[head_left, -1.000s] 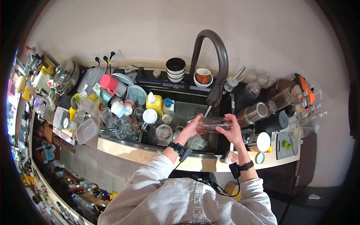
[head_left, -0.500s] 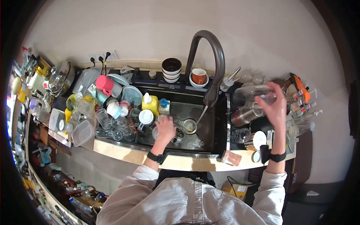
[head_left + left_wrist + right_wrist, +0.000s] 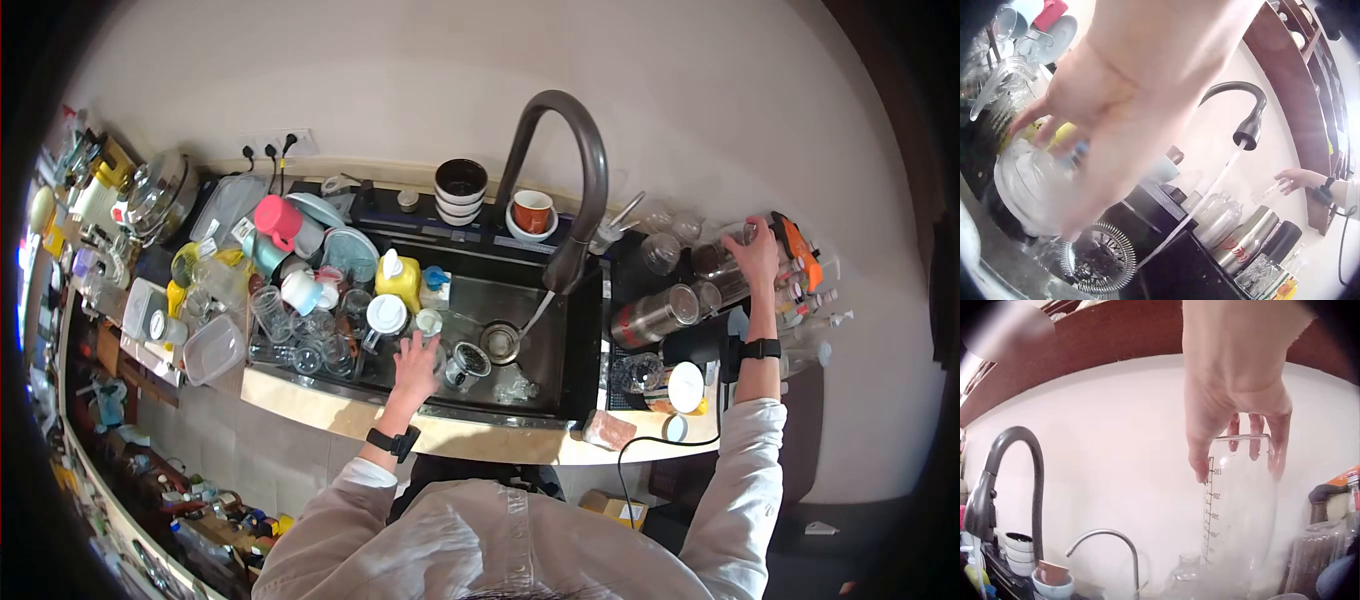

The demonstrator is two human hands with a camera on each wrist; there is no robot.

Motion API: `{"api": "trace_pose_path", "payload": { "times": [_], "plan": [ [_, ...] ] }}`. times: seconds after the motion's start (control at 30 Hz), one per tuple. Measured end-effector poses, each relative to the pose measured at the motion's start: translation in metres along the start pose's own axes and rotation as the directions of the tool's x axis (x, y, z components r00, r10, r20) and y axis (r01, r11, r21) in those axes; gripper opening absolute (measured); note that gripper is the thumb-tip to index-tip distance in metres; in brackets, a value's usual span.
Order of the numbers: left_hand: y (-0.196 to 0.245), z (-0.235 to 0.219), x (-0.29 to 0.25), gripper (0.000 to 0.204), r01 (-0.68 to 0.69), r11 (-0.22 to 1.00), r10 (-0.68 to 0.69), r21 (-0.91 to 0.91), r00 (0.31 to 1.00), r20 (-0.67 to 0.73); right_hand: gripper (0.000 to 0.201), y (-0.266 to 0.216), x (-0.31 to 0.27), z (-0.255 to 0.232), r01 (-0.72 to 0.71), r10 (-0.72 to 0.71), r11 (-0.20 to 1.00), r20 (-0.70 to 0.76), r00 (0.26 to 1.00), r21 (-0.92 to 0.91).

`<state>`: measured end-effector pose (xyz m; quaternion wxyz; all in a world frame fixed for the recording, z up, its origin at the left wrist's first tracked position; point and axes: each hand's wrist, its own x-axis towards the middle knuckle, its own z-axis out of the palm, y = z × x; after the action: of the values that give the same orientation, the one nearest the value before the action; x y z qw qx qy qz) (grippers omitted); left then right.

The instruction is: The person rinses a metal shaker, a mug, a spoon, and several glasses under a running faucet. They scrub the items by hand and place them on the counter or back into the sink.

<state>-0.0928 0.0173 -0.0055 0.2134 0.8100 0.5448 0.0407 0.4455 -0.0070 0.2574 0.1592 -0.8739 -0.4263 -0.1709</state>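
My left hand (image 3: 417, 362) reaches down into the dark sink (image 3: 565, 345); its fingers curve over a round clear glass jar (image 3: 1025, 184) beside a metal strainer basket (image 3: 1094, 262). Water runs from the tall dark faucet (image 3: 577, 150) in a thin stream (image 3: 1210, 197). My right hand (image 3: 757, 248) is far out on the right counter. It grips a clear measuring glass (image 3: 1239, 512) by its upper end, and the printed scale reads upside down. That glass (image 3: 718, 260) stands among other clear jars. Both wrists wear black bands.
A rack (image 3: 300, 335) of glasses and cups fills the sink's left side, with a yellow bottle (image 3: 405, 275) behind. Stacked bowls (image 3: 460, 190) and an orange cup (image 3: 532, 210) sit on the back ledge. A steel canister (image 3: 650, 318) lies on the right counter and a sponge (image 3: 607, 428) on the front edge.
Both hands held the clear glass under the faucet; my right hand carried it right onto the counter, while my left hand dropped into the sink onto the glass jar.
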Motion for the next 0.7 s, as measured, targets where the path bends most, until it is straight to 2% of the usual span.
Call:
{"api": "trace_pose_path", "payload": {
  "times": [0.17,0.33,0.47,0.57,0.67,0.7],
  "plan": [
    [0.003,-0.015,-0.003,0.086,0.033,0.999,-0.034,-0.041,0.999,-0.014,0.062,0.01,0.003,0.052,0.016,-0.015,1.0,0.095,0.995,-0.007],
    [0.015,-0.043,-0.008,0.083,0.009,0.997,-0.017,-0.082,0.995,-0.102,0.068,0.032,0.015,0.109,0.026,-0.029,1.0,0.203,0.979,0.016],
    [0.044,-0.086,-0.008,0.084,-0.061,0.973,0.03,-0.223,0.989,-0.143,0.068,0.057,0.021,0.152,0.082,-0.086,0.996,0.303,0.949,0.025],
    [0.063,-0.079,0.01,0.083,-0.196,0.876,0.11,-0.441,0.971,-0.212,0.069,0.072,0.022,0.175,0.096,-0.114,0.993,0.379,0.918,0.066],
    [0.086,-0.048,0.035,0.085,-0.115,0.766,0.111,-0.633,0.993,-0.046,0.071,0.074,0.021,0.183,0.087,-0.129,0.99,0.448,0.885,0.113],
    [0.093,-0.036,0.043,0.086,-0.085,0.762,0.091,-0.642,0.996,-0.025,0.072,0.076,0.021,0.179,0.082,-0.131,0.989,0.465,0.876,0.124]
  ]
}}
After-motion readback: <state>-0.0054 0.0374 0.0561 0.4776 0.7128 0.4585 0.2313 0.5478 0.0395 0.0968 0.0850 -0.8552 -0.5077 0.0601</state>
